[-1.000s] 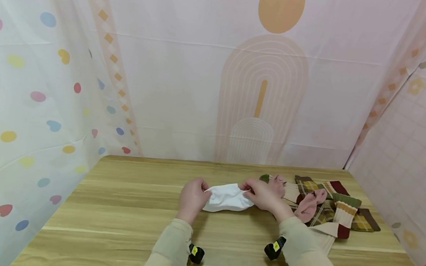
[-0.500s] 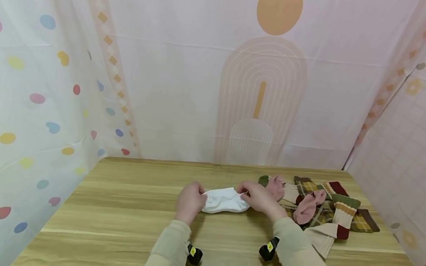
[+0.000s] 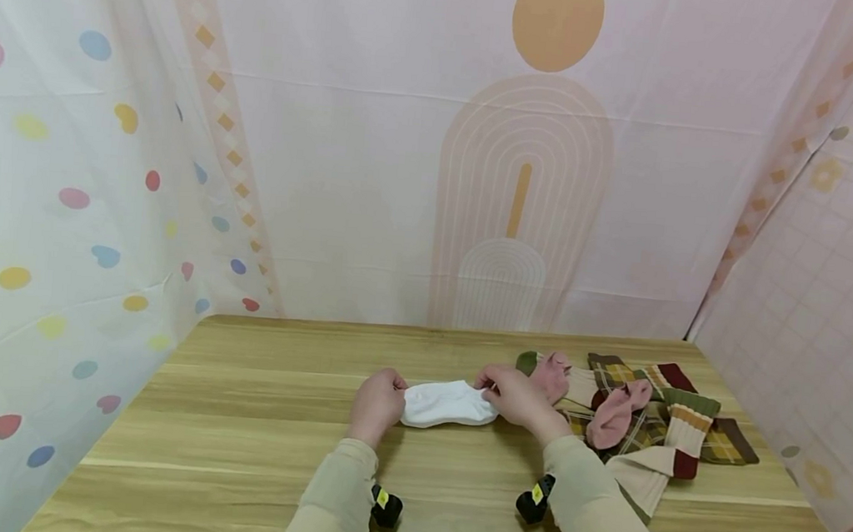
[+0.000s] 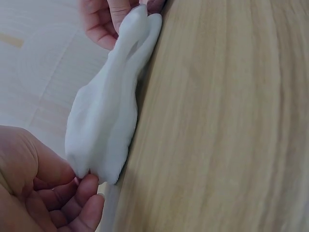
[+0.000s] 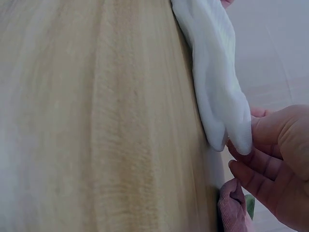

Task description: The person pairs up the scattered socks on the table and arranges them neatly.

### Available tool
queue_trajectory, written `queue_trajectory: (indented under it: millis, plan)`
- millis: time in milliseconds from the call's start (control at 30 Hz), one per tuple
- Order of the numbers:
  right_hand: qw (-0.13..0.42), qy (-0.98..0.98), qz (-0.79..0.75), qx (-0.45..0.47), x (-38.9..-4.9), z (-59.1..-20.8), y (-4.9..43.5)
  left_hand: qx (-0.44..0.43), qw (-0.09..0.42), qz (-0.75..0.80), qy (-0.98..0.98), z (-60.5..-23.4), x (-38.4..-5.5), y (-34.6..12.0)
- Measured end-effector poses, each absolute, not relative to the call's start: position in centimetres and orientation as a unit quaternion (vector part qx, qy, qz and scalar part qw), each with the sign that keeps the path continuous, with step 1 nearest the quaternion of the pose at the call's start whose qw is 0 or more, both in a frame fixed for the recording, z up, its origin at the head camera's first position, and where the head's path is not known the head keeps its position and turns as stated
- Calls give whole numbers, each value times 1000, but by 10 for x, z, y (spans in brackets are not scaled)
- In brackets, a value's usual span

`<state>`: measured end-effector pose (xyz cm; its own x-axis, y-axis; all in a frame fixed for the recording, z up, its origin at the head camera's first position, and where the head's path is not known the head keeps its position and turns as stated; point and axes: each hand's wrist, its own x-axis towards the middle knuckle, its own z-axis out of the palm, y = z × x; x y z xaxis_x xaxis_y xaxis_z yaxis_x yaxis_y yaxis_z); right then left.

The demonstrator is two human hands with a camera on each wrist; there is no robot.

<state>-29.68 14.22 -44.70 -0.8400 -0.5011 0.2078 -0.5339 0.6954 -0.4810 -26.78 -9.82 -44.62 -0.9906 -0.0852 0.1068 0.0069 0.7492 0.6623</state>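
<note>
A pair of white socks (image 3: 449, 405), one layered over the other, stretches between both hands close over the wooden table (image 3: 234, 418). My left hand (image 3: 376, 408) pinches the wider end between thumb and fingers, as the left wrist view shows. At the opposite end, my right hand (image 3: 519, 400) holds a rounded tip with thumb and fingertips. Two rounded tips of the white socks (image 5: 217, 87) show side by side in the right wrist view, the upper one in the fingers. Soft creases run along the fabric.
To the right lies a loose heap of socks: a pink sock (image 3: 613, 418), another pink sock (image 3: 553, 378), a cream sock with green and maroon ends (image 3: 687, 433), and brown plaid socks (image 3: 732, 442). Patterned curtains (image 3: 359, 169) hang behind the table and at both sides.
Both hands have lowered the white socks slightly toward the table and shifted a little left. The fabric looks flatter and smoother. The heap on the right has stayed put.
</note>
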Motion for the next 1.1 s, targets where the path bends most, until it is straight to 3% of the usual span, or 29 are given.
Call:
queue_trajectory:
  millis: [233,500,900,1100]
  plan:
    - [35,-917,286,276,-295,-445,145,22,62,-359,-931,-444,-266,-100]
    - [84,-905,304,284,-290,-436,152,-10,99,-336,-937,-435,-261,-100]
    - [122,-893,218,374,-269,-420,152,-253,190,-212,-925,-426,-240,-85]
    - [120,-887,178,409,-256,-421,153,-298,165,-126,-932,-429,-222,-81]
